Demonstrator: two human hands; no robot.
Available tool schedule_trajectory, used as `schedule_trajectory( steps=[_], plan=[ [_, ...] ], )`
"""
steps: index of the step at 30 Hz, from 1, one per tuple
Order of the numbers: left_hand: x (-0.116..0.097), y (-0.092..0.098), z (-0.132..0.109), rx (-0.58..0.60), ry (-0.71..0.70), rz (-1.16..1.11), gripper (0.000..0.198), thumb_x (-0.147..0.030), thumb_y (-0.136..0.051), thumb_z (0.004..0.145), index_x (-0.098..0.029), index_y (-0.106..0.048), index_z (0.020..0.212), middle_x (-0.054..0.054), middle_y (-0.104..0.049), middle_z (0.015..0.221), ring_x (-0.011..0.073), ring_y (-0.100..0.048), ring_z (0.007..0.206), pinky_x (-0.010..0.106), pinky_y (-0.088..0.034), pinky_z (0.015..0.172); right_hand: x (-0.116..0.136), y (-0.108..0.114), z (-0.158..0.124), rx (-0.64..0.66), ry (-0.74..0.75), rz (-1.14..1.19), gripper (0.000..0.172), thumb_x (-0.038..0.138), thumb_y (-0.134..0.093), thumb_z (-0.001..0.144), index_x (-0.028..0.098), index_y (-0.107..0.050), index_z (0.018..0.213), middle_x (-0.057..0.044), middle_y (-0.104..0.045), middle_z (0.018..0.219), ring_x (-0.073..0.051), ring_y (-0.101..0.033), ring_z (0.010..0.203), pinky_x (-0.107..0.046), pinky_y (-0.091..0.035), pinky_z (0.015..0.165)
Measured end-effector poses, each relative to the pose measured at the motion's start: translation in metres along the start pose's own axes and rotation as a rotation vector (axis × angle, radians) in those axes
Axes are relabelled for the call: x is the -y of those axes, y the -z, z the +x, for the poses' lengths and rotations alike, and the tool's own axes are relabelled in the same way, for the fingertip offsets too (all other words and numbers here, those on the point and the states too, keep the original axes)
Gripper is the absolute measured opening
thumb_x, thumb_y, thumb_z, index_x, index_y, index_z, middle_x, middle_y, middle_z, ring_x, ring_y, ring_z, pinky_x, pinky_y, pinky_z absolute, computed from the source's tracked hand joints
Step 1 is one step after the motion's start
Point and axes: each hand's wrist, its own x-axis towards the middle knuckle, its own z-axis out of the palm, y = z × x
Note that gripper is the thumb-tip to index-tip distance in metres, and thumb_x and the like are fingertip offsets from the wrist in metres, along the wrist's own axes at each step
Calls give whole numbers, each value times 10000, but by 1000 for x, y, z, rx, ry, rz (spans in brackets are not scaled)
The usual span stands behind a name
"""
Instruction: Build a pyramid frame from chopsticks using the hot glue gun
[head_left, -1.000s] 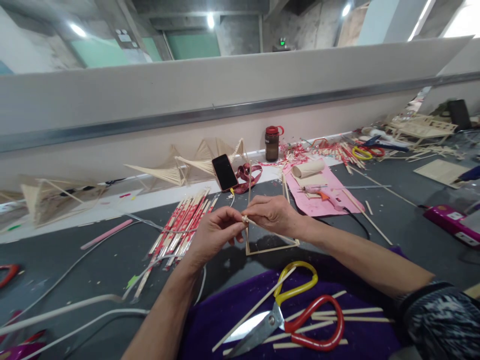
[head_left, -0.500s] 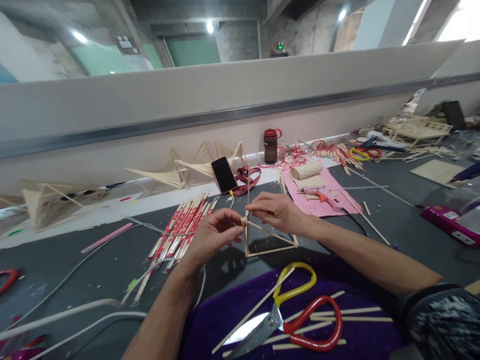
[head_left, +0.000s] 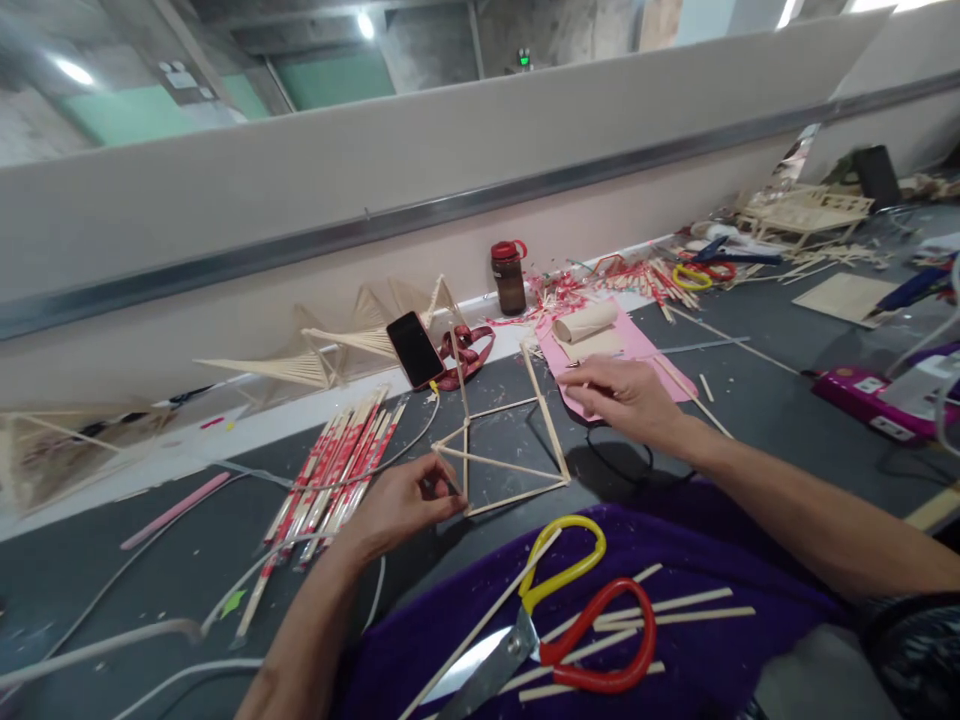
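A frame of thin wooden sticks (head_left: 517,467) stands on the dark table, with one stick rising at its back left and another at its back right. My left hand (head_left: 405,502) is at its near left corner, thumb and fingertips closed together on the stick there. Over the pink sheet (head_left: 551,345) is my right hand (head_left: 626,400), its fingers loosely bent and apart. It covers nearly all of the pink glue gun; only the nozzle tip (head_left: 574,364) shows beside the fingers.
Scissors (head_left: 529,640) with yellow and red handles lie on purple cloth (head_left: 420,620) among loose sticks. Wrapped chopsticks (head_left: 330,480) and a white cable (head_left: 97,648) are at left. A phone (head_left: 415,350), a bottle (head_left: 508,278) and stick models (head_left: 292,368) stand behind.
My right hand has left the top joint of the frame and moved right, over the glue gun. My left hand has gone down to the lower left corner. The camera view has shifted.
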Motion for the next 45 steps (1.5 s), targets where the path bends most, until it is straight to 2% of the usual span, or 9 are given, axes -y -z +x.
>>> schedule_trajectory(
  steps=[5, 9, 11, 17, 23, 28, 34, 38, 45],
  plan=[
    [-7, -15, 5, 12, 112, 313, 336, -510, -632, 668, -207, -574, 800, 7, -648, 714, 169, -584, 629, 251, -353, 544, -23, 34, 3, -423, -181, -86, 453, 282, -568, 829, 264, -486, 1274, -74, -575, 1145, -122, -599, 722, -268, -525, 589],
    [-13, -19, 6, -24, 167, 378, 368, -550, -583, 691, -212, -558, 835, 17, -660, 735, 180, -594, 644, 259, -331, 548, -31, 53, 7, -617, -193, -101, 532, 303, -567, 828, 295, -391, 1330, -99, -493, 1280, -156, -617, 816, -275, -530, 570],
    [-14, -21, 5, -37, 184, 385, 379, -555, -583, 686, -215, -554, 851, 19, -663, 743, 190, -604, 660, 265, -332, 554, -30, 55, 8, -620, -220, -69, 490, 290, -560, 829, 282, -421, 1298, -90, -518, 1254, -142, -619, 780, -257, -518, 545],
    [-17, -25, 1, -66, 164, 333, 298, -420, -624, 670, -225, -546, 881, 2, -667, 739, 189, -612, 673, 269, -355, 583, -23, 25, 1, -78, -337, 45, 282, 255, -558, 809, 174, -606, 1075, -30, -664, 875, -102, -602, 611, -231, -493, 550],
    [-6, -24, 0, -65, 136, 213, 293, -347, -626, 664, -221, -558, 919, -13, -653, 706, 179, -617, 674, 254, -385, 595, -28, 0, -5, 188, -299, -94, 249, 220, -545, 810, 164, -631, 1036, -39, -690, 887, -125, -622, 711, -228, -456, 625],
    [-3, -24, 1, -84, 105, 209, 214, -339, -615, 666, -217, -599, 841, -10, -637, 684, 174, -591, 642, 248, -374, 574, -34, -9, 4, 402, -279, -373, 253, 225, -533, 821, 173, -634, 1046, -59, -693, 932, -164, -630, 796, -241, -426, 663],
    [-14, -26, -2, -74, 87, 273, 153, -329, -578, 698, -212, -645, 771, 22, -667, 741, 187, -597, 685, 256, -369, 593, -43, -32, 29, 533, -171, -658, 271, 235, -516, 826, 186, -665, 1047, -119, -657, 1066, -250, -591, 983, -282, -422, 713],
    [-15, -26, -4, -69, 82, 284, 154, -334, -565, 711, -213, -657, 736, 22, -674, 719, 189, -605, 686, 258, -379, 610, -50, -45, 42, 606, -184, -620, 244, 274, -544, 813, 220, -703, 990, -86, -673, 1041, -233, -593, 961, -260, -420, 691],
    [-12, -25, -3, -78, 56, 233, 167, -332, -533, 723, -213, -649, 726, 7, -674, 688, 176, -608, 652, 253, -389, 596, -64, -55, 46, 604, -230, -538, 245, 261, -530, 810, 215, -721, 956, -44, -711, 923, -176, -622, 807, -220, -369, 600]
  ],
)
